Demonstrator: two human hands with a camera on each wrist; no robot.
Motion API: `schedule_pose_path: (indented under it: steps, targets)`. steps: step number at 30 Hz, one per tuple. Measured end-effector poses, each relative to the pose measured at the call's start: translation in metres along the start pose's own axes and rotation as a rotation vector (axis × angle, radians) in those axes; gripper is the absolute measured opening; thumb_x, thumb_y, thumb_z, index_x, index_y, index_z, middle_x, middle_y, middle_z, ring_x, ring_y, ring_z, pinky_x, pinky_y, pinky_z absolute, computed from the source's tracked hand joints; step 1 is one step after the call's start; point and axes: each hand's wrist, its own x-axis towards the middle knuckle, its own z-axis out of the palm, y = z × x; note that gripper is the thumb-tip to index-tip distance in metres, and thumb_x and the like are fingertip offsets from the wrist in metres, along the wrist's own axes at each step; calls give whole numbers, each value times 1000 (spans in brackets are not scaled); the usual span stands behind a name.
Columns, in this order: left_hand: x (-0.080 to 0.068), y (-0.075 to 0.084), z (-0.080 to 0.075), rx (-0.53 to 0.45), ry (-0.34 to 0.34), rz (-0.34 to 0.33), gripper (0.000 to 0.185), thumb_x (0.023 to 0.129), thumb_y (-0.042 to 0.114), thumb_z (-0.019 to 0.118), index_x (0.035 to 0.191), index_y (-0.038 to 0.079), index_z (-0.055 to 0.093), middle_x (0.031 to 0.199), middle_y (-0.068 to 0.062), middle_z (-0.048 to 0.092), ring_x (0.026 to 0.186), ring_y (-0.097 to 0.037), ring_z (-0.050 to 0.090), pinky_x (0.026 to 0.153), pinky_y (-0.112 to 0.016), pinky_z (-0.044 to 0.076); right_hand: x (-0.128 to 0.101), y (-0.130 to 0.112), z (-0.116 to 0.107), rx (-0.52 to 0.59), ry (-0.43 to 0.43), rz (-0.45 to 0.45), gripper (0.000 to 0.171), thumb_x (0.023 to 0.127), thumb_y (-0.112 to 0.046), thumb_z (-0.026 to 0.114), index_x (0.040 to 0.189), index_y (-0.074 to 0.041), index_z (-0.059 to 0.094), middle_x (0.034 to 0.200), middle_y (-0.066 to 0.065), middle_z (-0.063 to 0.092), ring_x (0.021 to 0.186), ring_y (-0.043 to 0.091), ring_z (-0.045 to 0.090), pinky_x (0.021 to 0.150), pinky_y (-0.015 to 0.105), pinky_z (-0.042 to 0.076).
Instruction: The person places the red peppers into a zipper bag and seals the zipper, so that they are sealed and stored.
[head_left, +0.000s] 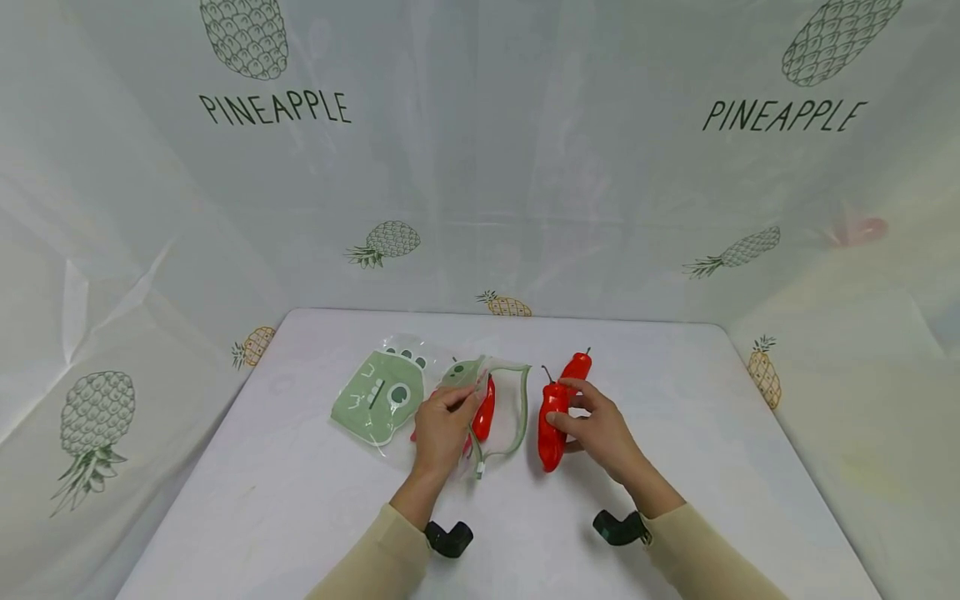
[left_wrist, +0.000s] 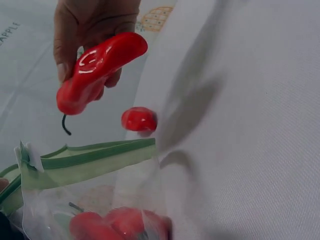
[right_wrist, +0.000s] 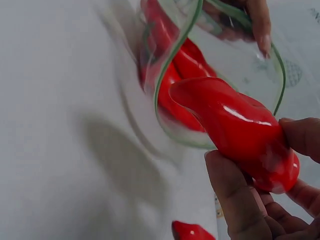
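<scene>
A clear zip bag with a green cartoon print and green edging lies on its side on the table. My left hand pinches its upper rim, and its mouth gapes to the right. Inside are several red peppers, partly hidden by the print and my hand. Between thumb and fingers, my right hand holds a shiny red pepper above the table, just outside the bag's mouth. Its thin dark stem shows in the left wrist view. Beyond it, another red pepper lies on the table.
The white table has a back edge against a pale curtain printed with pineapples. Curtain also hangs along both sides. A black wrist device sits at the left wrist, and another black device at the right.
</scene>
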Motion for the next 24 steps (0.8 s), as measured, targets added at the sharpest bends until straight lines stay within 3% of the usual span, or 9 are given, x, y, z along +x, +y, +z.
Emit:
schedule_pose_path:
  steps: [12,18,24]
  targets:
    - [-1,3,2,45,14,39,16,94,21,81,106,13,86,101,1,77,99,-17,71,82,-23,58,0,-13,33,-6,-96,-2,64,89,-17,84,147,-14,59,127,19,66,99,29,71,65,44,65]
    - [-5,2,2,56,-18,31,18,97,22,77,111,16,85,105,2,76,101,-17,68,80,-20,59,13,-18,50,2,-70,-11,64,90,-20,83,149,-14,58,127,21,65,96,28,72,64,42,65]
    - [-9,2,2,-2,-32,26,17,98,22,77,111,16,84,105,0,74,100,-18,67,78,-18,59,22,-19,64,71,5,0,66,93,-21,81,152,-11,54,128,23,64,95,30,73,67,43,65]
